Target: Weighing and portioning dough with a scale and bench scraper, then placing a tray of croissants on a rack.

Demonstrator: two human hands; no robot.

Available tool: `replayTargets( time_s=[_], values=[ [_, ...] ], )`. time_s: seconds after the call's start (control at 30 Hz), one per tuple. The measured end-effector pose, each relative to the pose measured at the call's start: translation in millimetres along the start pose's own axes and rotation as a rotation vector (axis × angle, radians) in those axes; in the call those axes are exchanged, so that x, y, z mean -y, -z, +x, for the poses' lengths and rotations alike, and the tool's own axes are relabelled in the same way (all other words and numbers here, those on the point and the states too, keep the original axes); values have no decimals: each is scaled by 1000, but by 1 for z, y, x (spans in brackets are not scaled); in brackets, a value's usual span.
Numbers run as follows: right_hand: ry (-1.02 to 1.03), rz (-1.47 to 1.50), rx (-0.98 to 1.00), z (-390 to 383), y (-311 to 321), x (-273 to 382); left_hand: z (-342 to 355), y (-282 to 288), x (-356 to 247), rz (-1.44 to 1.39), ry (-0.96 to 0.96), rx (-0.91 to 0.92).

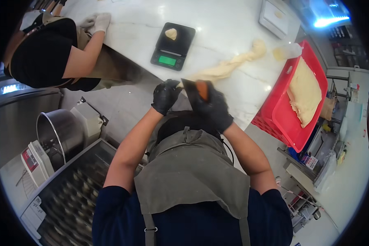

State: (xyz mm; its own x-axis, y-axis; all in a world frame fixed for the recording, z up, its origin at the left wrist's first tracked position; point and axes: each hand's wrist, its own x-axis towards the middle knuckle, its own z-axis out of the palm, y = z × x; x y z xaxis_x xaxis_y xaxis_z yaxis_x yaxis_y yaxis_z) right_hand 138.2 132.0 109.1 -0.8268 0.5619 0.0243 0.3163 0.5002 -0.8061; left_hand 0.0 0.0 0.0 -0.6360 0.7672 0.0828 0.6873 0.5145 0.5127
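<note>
Right hand (212, 105), black glove, clamped on scraper (202, 90), dark blade, orange handle, slightly blurred. Left hand (165, 96), black glove, at 9 o'clock of scraper, fingers curled by near end of dough strip (229, 68); can't tell if gripping. Strip lies on bench (131, 24), running from the blade toward 2 o'clock. Scale (184, 39) at 11 o'clock of the hands, dough piece (171, 34) on it. Red crate (281, 112) at 3 o'clock, dough slab (305, 92) inside.
</note>
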Motion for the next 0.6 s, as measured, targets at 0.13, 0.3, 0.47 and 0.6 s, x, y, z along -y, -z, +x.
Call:
replayTargets(
  time_s=[0.13, 0.3, 0.47, 0.6],
  values=[
    [61, -472, 80, 17, -48, -27, -4, -8, 12, -245, 68, -38],
    [-27, -441, 131, 49, -88, 13, -15, 2, 50, -278, 64, 12],
    [-207, 185, -220, 18, -17, 16, 21, 49, 74, -767, 366, -58],
    [-261, 103, -429, -36, 8, 1, 128, 93, 47, -350, -1, -126]
  ],
)
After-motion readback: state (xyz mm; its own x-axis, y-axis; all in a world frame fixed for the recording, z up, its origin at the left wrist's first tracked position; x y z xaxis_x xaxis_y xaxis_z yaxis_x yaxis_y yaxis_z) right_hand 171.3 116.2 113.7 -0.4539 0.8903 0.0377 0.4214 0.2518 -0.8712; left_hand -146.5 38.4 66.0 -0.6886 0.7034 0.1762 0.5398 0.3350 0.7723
